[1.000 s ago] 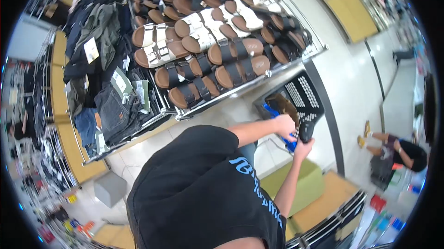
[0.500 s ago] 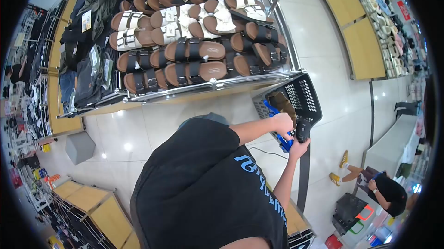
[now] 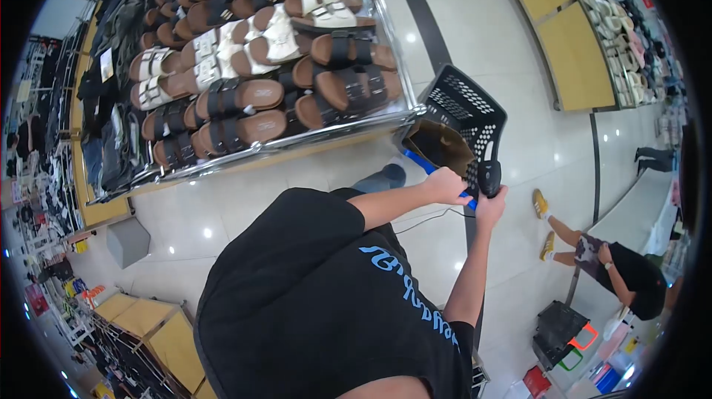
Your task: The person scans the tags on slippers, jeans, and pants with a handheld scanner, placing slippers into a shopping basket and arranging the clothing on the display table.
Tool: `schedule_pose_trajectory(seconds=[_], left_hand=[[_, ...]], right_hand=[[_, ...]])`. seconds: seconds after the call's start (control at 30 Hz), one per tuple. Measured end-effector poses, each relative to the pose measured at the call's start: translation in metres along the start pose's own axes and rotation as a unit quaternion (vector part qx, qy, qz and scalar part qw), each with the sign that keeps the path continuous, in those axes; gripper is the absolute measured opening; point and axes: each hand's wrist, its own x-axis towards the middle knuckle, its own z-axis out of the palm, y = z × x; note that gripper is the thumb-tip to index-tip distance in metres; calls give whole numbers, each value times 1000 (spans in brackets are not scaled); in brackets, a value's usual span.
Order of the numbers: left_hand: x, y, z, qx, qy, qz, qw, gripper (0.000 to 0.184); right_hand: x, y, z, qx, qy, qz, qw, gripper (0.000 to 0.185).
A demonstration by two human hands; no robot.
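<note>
My left hand [image 3: 446,185] is wrapped round the blue bar handle [image 3: 420,164], the surest hold on this stiff, probably light, black perforated plastic basket [image 3: 466,96] right of the chrome-railed sandal display [image 3: 256,148]; my right hand [image 3: 490,208] clasps a smooth-looking black handheld device [image 3: 489,176].

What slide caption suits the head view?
Left hand on the blue handle of a basket, right hand holding a black device, near displayed sandals.
</note>
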Motion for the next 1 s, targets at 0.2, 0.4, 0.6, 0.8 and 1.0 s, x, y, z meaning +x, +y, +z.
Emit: schedule_pose_trajectory(seconds=[0.2, 0.4, 0.6, 0.8, 1.0], left_hand=[[74, -16, 8, 0, 45, -56, 997, 50], [140, -32, -4, -33, 80, -142, 986, 49], [198, -59, -30, -89, 100, -178, 975, 47], [255, -107, -57, -81, 160, -210, 961, 46], [309, -178, -110, -60, 212, -268, 938, 47]], right_hand=[[98, 0, 3, -14, 3, -42, 999, 34], [195, -20, 9, -19, -43, -112, 993, 34], [278, -62, 16, -40, -76, -168, 982, 33], [367, -119, 42, -57, -126, -226, 964, 35], [451, -194, 91, -24, -165, -297, 940, 35]])
